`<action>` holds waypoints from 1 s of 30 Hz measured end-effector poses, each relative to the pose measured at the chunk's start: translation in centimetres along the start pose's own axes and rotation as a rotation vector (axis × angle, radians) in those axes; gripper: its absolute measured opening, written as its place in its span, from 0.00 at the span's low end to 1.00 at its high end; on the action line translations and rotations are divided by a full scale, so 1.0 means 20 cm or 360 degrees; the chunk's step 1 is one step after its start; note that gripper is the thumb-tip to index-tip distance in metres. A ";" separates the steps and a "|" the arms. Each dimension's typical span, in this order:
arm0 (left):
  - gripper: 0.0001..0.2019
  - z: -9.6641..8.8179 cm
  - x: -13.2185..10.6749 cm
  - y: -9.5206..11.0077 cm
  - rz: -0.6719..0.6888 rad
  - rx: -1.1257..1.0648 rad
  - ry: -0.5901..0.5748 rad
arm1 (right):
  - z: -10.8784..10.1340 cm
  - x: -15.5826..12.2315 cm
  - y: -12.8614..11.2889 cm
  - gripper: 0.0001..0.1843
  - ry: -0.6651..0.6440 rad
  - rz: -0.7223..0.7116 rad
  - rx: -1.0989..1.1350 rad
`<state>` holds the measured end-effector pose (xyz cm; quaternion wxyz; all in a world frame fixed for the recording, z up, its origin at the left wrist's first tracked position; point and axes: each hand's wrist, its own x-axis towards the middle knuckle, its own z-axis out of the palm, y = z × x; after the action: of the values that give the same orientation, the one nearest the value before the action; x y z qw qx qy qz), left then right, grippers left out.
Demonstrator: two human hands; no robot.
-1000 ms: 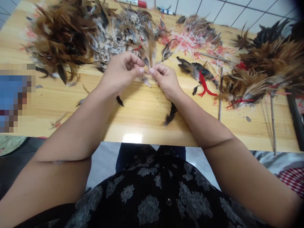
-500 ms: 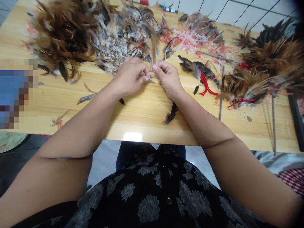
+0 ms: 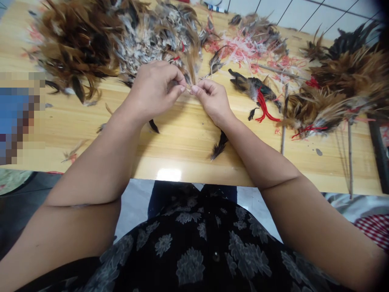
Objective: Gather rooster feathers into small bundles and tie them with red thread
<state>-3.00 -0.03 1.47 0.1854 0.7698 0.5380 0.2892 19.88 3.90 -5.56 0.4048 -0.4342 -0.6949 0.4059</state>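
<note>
A pale wooden table (image 3: 182,162) fills the middle of the view, with a bright glare (image 3: 169,174) on its near edge at 6 o'clock. White tiled wall (image 3: 304,14) with dark grout lines rises at 1 o'clock. Pale floor (image 3: 133,211) shows at 7 o'clock, a dark mat (image 3: 18,207) lies at 8 o'clock, and a red-checked cloth (image 3: 375,231) sits at 4 o'clock.

A long wooden table (image 3: 182,150), heaps of brown speckled feathers (image 3: 79,44), tangled red and white string (image 3: 243,48), thin sticks (image 3: 283,117), a marker (image 3: 215,6), white wall tiles (image 3: 304,12), red checked cloth (image 3: 375,231)
</note>
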 end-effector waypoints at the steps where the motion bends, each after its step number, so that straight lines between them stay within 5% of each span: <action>1: 0.07 0.00 0.00 0.00 -0.0009 -0.0029 -0.0004 | 0.00 0.00 0.00 0.33 -0.0011 -0.0005 -0.0009; 14: 0.12 0.04 0.00 -0.04 0.0139 -0.0138 -0.0016 | 0.02 -0.01 0.00 0.30 -0.0116 0.0014 -0.0011; 16: 0.09 0.04 0.00 -0.03 0.0141 -0.0122 0.0094 | 0.02 -0.02 -0.02 0.29 -0.0064 0.0063 0.0064; 20: 0.13 -0.01 0.02 -0.07 0.0239 0.0030 0.0667 | 0.00 -0.02 -0.06 0.30 0.0060 0.0185 0.0201; 22: 0.12 -0.06 0.03 -0.09 0.0154 0.0087 0.0796 | 0.00 -0.01 -0.07 0.30 0.0109 0.0220 0.0237; 24: 0.06 -0.11 0.02 -0.07 -0.0067 0.0147 0.0562 | -0.01 -0.01 -0.07 0.31 0.0135 0.0228 0.0251; 30: 0.15 -0.11 0.01 -0.04 -0.0406 0.0127 0.0092 | -0.01 -0.01 -0.04 0.33 0.0123 0.0181 0.0251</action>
<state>-4.90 0.40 2.72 0.1743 0.6932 0.6477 0.2636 19.91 3.56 -4.73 0.4405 -0.4550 -0.6189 0.4646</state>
